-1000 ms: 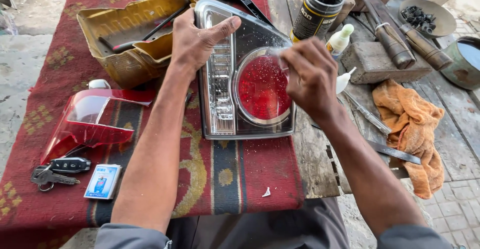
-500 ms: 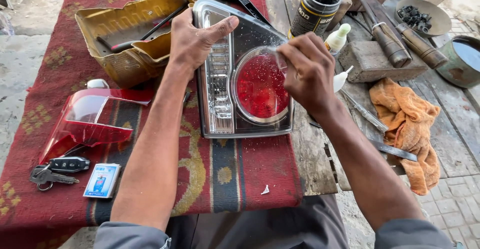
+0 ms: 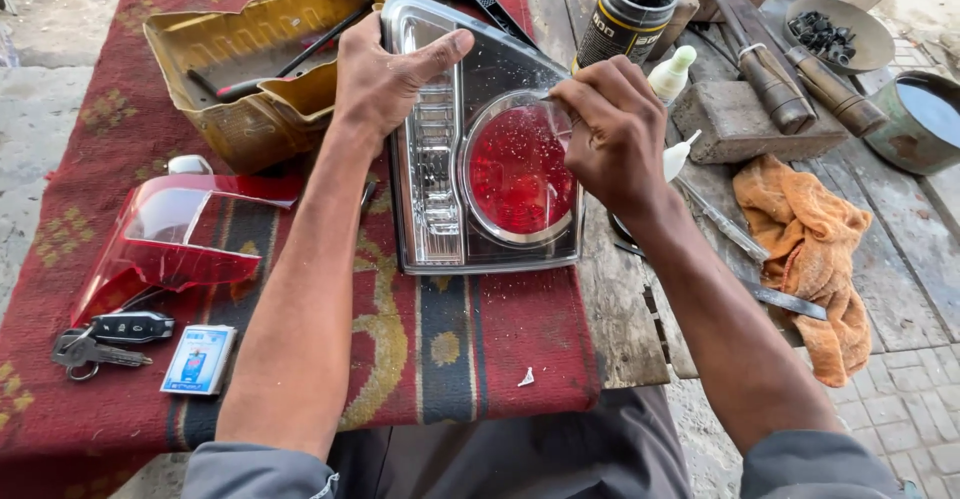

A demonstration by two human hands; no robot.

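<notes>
Change at the right hand point(image 3: 615, 129) only: climbing over the last second from the right flank of the round red lens point(image 3: 515, 174) to its upper right rim, and now bunching there, fingers curled shut with the tips against the chrome ring. Hiding whatever may be pinched between those tips, so cannot tell whether anything small is being held.

Still pressing down on the upper left corner of the tail lamp point(image 3: 440, 209) with the left hand point(image 3: 385, 79): palm flat, fingers spread open, thumb stretching along the top edge, gripping nothing, only pinning the housing. Keeping the tail lamp face up on the red patterned cloth point(image 3: 450, 349), its right edge overhanging onto the bare wood of the bench point(image 3: 620, 309), in the same spot as a second ago.

Judging from this: working round the rim of the lens rather than its face, with the lamp being held steady for it.

Lying left of the tail lamp: yellow tray point(image 3: 240, 69) touching the back of the left hand, loose red lamp cover point(image 3: 170, 234) lower down, keys point(image 3: 110, 337) and small card box point(image 3: 200, 359) nearer the body. Standing right of the tail lamp: black and yellow can point(image 3: 625, 14) beyond the right hand, white nozzle bottles point(image 3: 672, 71) just beside its knuckles, orange rag point(image 3: 815, 249) well apart.
</notes>
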